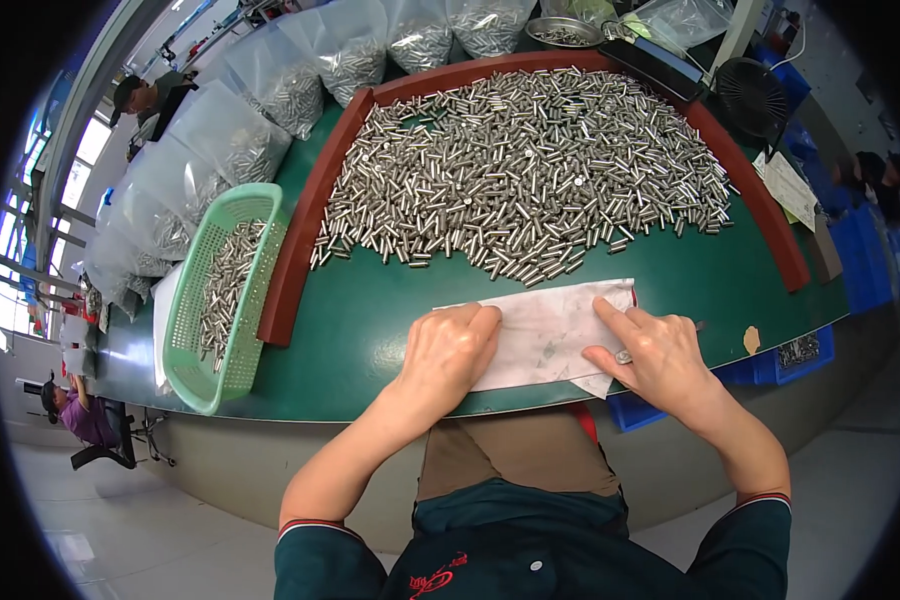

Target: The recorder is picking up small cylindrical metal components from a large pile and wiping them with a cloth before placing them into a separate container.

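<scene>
A pale, smudged cloth (545, 335) lies spread on the green tabletop at the front edge. My left hand (448, 355) is closed on the cloth's left side, its fingers curled under. At the right side, my right hand (662, 362) rests on the cloth with forefinger and thumb apart. A short metal pin (623, 356) shows in the curled fingers of that hand; whether more are inside is hidden. Just beyond the cloth spreads a large heap of shiny metal pins (530, 170).
A red-brown raised border (310, 235) frames the heap. On the left stands a green basket (183, 330) of pins. Clear bags (350, 50) of metal parts line the back and left. A black fan (752, 97) and blue bins (860, 250) are at right. Other people sit farther left.
</scene>
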A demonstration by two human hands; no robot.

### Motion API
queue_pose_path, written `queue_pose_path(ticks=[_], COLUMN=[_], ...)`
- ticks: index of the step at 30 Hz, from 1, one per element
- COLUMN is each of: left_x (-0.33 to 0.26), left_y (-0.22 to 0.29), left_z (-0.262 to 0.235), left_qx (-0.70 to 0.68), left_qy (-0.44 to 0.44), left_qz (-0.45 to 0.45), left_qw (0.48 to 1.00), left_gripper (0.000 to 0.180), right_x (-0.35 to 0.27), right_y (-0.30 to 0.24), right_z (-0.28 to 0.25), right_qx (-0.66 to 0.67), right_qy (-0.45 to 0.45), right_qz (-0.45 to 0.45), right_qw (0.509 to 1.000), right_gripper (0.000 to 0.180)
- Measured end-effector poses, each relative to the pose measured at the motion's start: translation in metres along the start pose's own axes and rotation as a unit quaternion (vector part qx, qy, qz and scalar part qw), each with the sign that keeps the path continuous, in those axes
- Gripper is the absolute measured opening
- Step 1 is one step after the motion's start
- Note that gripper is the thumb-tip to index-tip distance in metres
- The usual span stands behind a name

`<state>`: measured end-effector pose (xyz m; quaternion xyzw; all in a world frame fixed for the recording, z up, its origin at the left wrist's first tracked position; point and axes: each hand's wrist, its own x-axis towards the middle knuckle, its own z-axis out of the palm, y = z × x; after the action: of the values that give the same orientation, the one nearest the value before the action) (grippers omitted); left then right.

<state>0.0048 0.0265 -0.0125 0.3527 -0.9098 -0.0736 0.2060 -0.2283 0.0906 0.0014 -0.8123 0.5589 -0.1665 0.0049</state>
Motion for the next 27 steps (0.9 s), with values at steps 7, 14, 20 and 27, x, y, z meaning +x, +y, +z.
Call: queue_pose_path(ticks=[7, 14, 20, 27], left_x=[-0.029, -0.058, -0.003, 0.012], left_y=[-0.005, -0.005, 0.002, -0.005], left_z=[-0.025, -0.053, -0.028, -0.011], left_qx=[-0.074, -0.085, -0.127, -0.164], left_qy=[0.115, 0.143, 0.031, -0.047], left_qz=[-0.142, -0.214, -0.116, -0.081], left_qw=[0.98, 0.963, 0.985, 0.982], left_gripper=[0.01, 0.006, 0.005, 0.006], right_x=[-0.001, 0.001, -0.001, -0.004], right_y=[-0.001, -0.003, -0.005, -0.004], right_z=[0.001, -0.001, 0.001, 0.001], right_qx=[-0.002, 0.007, 0.01, 0.016], right_qy=[0.006, -0.014, -0.007, -0.012], right_qz=[0.005, 0.026, 0.044, 0.052], right_qw=[1.0, 1.0, 0.999, 0.998], right_gripper=[0.041, 0.044, 0.043, 0.044])
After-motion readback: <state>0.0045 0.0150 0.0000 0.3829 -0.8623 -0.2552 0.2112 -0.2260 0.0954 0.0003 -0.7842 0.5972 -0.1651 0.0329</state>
